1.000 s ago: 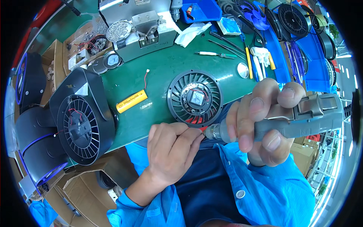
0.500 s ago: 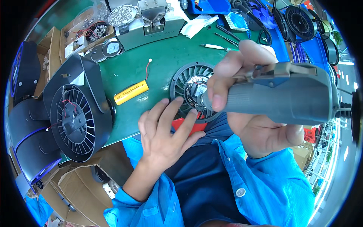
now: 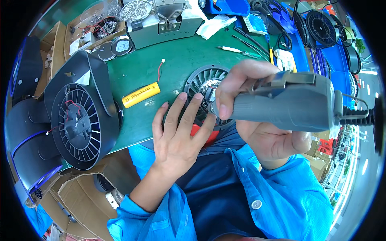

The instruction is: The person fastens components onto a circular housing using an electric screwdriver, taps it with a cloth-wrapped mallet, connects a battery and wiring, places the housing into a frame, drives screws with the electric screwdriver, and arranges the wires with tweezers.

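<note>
My right hand (image 3: 267, 140) is wrapped round a grey electric screwdriver (image 3: 281, 105), held almost level, with its nose pointing left over a round black vented fan part (image 3: 193, 82). A circuit board (image 3: 204, 89) shows in the middle of that part. The screwdriver's tip is hidden, so contact with the part cannot be made out. Fingers stretched and spread, my left hand (image 3: 177, 140) rests its fingertips at the part's near left edge. A yellow cylindrical battery (image 3: 140, 95) with a red lead lies to the left on the green bench (image 3: 136, 72).
A black fan housing (image 3: 76, 124) with red wires stands at the left. Behind are a metal box (image 3: 165, 30), a dish of screws (image 3: 136, 11) and white tissue (image 3: 215, 26). Tweezers (image 3: 251, 45) and a small screwdriver (image 3: 237, 51) lie back right. Cardboard boxes (image 3: 86, 201) stand below left.
The electric screwdriver and my right hand have shifted left. My left hand's fingers have spread wider near the fan part. The bench view has moved slightly.
</note>
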Demonstrator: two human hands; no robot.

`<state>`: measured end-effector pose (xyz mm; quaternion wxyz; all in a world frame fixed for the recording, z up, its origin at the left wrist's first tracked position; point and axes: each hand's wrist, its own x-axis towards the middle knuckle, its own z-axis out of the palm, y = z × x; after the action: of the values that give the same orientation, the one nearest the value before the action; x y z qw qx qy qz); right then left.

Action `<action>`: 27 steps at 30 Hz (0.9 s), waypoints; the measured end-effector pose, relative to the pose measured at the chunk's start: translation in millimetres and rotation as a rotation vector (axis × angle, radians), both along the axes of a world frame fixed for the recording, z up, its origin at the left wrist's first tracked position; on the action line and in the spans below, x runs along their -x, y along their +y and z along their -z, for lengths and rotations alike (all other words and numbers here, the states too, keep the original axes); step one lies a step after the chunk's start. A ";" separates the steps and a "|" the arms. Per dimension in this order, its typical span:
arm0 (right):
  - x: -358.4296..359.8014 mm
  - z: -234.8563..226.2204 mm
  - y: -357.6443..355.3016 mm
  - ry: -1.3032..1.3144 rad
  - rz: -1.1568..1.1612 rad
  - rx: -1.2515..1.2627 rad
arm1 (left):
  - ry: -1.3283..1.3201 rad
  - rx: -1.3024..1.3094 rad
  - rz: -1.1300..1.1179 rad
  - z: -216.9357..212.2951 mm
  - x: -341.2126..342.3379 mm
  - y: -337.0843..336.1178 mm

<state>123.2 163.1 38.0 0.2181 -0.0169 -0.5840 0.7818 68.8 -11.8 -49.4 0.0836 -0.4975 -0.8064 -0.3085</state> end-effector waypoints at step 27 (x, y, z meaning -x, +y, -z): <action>115.4 -139.9 120.8 0.600 0.611 -0.373 | 0.199 -0.075 0.025 13.4 -2.0 4.0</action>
<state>7.8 283.9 177.9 0.5970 0.0780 -0.5938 0.5338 70.8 -7.8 -62.8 0.1781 -0.5323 -0.7757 -0.2885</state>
